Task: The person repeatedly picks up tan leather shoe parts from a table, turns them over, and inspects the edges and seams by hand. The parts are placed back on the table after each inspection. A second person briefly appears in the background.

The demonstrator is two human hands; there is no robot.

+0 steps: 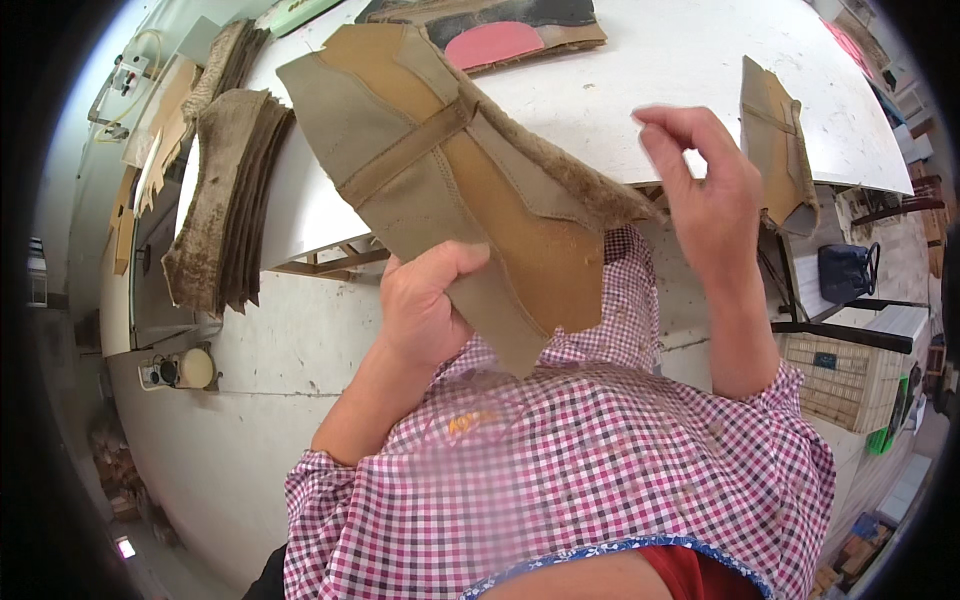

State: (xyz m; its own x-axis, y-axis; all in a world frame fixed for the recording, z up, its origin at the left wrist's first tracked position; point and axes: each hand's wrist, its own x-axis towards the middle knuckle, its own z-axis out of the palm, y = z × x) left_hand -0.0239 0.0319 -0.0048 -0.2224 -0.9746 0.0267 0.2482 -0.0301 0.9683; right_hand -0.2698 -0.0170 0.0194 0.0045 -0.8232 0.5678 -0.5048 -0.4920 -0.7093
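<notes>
My left hand (430,300) grips the lower edge of a boot upper (500,215), thumb on its face. The piece is of olive-brown and tan panels, stitched, with a strap across it and brown fleece lining along its right edge. It is held up, tilted, in front of my body. Off to its right, my right hand (705,185) is raised apart from it, thumb and forefinger tips brought together in a pinch. Whether anything thin is between them cannot be made out. A similar boot upper (775,150) lies at the table's right edge, partly hanging over.
On the white table (660,60), a stack of fleece-lined pieces (225,200) overhangs the left edge. Dark pieces with a pink patch (495,42) lie at the back. To the right are a dark bag (848,272) and a cream plastic crate (835,380).
</notes>
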